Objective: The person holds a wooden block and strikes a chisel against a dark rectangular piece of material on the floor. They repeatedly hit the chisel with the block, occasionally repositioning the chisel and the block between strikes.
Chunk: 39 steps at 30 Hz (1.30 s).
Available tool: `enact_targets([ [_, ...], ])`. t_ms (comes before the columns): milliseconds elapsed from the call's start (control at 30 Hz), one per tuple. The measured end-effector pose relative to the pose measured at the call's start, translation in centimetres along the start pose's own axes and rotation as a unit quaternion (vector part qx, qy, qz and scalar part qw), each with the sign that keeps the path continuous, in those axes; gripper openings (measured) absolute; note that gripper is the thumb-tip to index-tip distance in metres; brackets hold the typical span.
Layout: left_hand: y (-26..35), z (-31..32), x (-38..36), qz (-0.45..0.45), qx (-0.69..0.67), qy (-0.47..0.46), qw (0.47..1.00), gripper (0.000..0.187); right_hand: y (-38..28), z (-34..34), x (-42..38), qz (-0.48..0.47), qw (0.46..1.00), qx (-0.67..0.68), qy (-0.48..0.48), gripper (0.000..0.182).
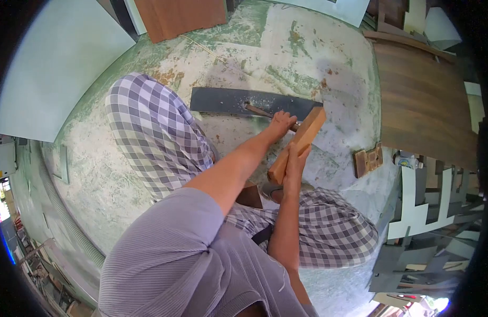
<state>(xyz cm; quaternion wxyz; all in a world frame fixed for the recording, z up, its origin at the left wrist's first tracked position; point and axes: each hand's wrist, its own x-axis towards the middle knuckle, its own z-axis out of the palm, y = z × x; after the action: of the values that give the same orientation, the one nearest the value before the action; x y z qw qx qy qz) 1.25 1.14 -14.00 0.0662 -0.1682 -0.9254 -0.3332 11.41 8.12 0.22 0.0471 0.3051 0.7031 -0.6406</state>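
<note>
- One chisel (258, 110) is sitting in the closed left hand (281, 124), tip apparently touching the board (215, 100) near loose chips (262, 101).
- Right hand (294, 162) is clasping the block (310, 128), upper end just beside the chisel.
- Board is lying on the floor (96, 174), looking unclamped; could be skidding if pushed hard.
- Left hand is sitting close to the block; an off-line swing could be hitting it.

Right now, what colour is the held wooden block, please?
The block is orange-brown; the head view shows it.

Ribbed hose (58, 198) at left, brown panel (426, 98) at right, scuffed floor (104, 169)
</note>
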Motion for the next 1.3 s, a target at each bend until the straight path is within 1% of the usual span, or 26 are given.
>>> enact_targets([
  [33,0.2,-0.2,-0.4,0.0,0.019,-0.022,1.0,0.018,0.3,-0.2,0.4,0.017,0.998,0.063,-0.012,0.082],
  [67,0.4,-0.8,-0.5,-0.001,0.022,-0.025,0.999,0.018,0.1,-0.1,0.6,0.021,0.998,0.065,-0.013,0.082],
  [133,0.5,-2.5,0.1,0.055,0.053,-0.013,0.997,0.016,-1.5,0.4,0.7,0.011,0.998,0.058,0.012,0.081],
  [267,0.7,-4.4,2.0,0.068,0.03,-0.035,0.997,0.019,-3.8,0.4,0.5,-0.016,0.997,0.072,0.007,0.08],
  [333,1.7,-6.0,2.4,0.051,-0.104,0.042,0.992,0.033,-3.6,0.3,0.7,-0.07,0.995,0.075,0.019,0.077],
  [467,2.1,-6.7,2.7,0.053,-0.126,0.076,0.988,0.035,-2.8,0.1,0.6,-0.107,0.993,0.045,0.032,0.077],
  [533,1.7,-7.2,2.6,0.019,-0.142,0.084,0.986,0.035,-2.6,0.1,0.6,-0.107,0.993,0.031,0.03,0.075],
  [567,1.3,-7.3,2.5,0.019,-0.143,0.084,0.986,0.035,-2.9,0.1,0.3,-0.108,0.993,0.03,0.031,0.075],
  [633,0.5,-7.6,2.2,-0.031,-0.16,0.075,0.984,0.034,-3.5,0.3,-0.2,-0.116,0.993,0.015,0.014,0.075],
  [733,-0.4,-7.7,1.8,-0.046,-0.195,0.084,0.976,0.034,-4.2,0.4,-0.4,-0.136,0.99,-0.005,0.027,0.076],
  [767,-0.6,-8.1,1.9,-0.047,-0.197,0.086,0.975,0.034,-4.9,0.5,-0.8,-0.137,0.99,-0.008,0.026,0.076],
  [833,-1.0,-8.6,2.0,-0.061,-0.249,0.076,0.964,0.034,-6.0,0.4,-1.7,-0.173,0.985,-0.001,0.017,0.076],
  [867,-1.0,-8.8,2.1,-0.064,-0.248,0.078,0.964,0.034,-6.4,0.4,-2.0,-0.172,0.985,-0.002,0.014,0.076],
  [933,-1.0,-9.2,2.6,-0.137,-0.256,0.095,0.952,0.035,-7.2,0.5,-2.6,-0.209,0.977,-0.007,0.029,0.076],
  [967,-1.0,-9.2,2.6,-0.139,-0.254,0.096,0.952,0.035,-7.4,0.6,-2.8,-0.208,0.978,-0.007,0.026,0.076],
  [1033,-1.0,-9.1,2.6,-0.141,-0.261,0.158,0.942,0.035,-7.8,0.7,-3.2,-0.267,0.963,0.014,0.026,0.078],
  [1167,-0.6,-8.6,2.0,-0.112,-0.241,0.154,0.952,0.036,-8.2,2.3,-4.8,-0.268,0.962,0.006,0.053,0.078],
  [1200,-0.3,-8.5,1.8,-0.1,-0.225,0.159,0.956,0.037,-7.8,2.6,-4.8,-0.188,0.98,-0.07,0.011,0.08],
  [1233,-0.1,-8.4,1.8,-0.087,-0.209,0.166,0.96,0.037,-7.4,2.8,-4.7,-0.108,0.983,-0.143,-0.03,0.083],
  [1267,-0.2,-7.9,1.6,-0.082,-0.212,0.164,0.96,0.037,-7.2,2.7,-4.8,-0.109,0.983,-0.143,-0.024,0.083],
  [1300,-0.4,-7.5,1.3,-0.053,-0.218,0.157,0.962,0.038,-7.0,2.6,-4.9,-0.1,0.984,-0.136,-0.055,0.083],
])
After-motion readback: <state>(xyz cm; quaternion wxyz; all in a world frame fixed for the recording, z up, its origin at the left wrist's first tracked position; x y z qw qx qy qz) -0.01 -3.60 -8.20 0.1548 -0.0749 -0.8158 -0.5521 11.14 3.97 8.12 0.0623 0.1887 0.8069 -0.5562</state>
